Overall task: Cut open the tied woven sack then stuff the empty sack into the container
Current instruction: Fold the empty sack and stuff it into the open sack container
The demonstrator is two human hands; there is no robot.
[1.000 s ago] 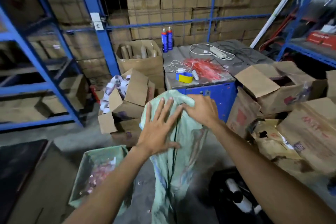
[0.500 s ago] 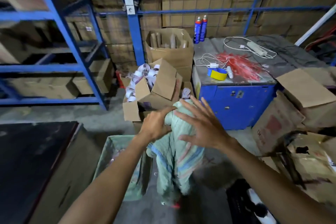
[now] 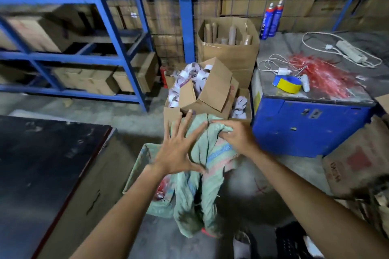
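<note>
The right hand (image 3: pixel 235 139) is shut on the top of the sack (image 3: pixel 202 178), bunching the cloth just right of the middle of the frame. The left hand (image 3: pixel 179 153) is wide open, fingers spread, flat against the sack's upper left side, holding nothing.

The sack hangs long and limp, straight down from the right hand to the floor (image 3: pixel 130 120) at the lower middle. It looks empty, so the cutting seems done.

The container (image 3: pixel 136 164) sits just left of the sack, lower in the frame, under the left wrist. It has a green lining and some red bits inside. The sack's left edge touches or covers its near rim; I cannot tell which.

So the sack must go left and down. The left hand is nearer the container.

The floor is grey and bare. Room is tight: a dark table (image 3: pixel 42 174) at the left, boxes (image 3: pixel 202 94) behind, a blue cabinet (image 3: pixel 311 128) at the right.
</note>
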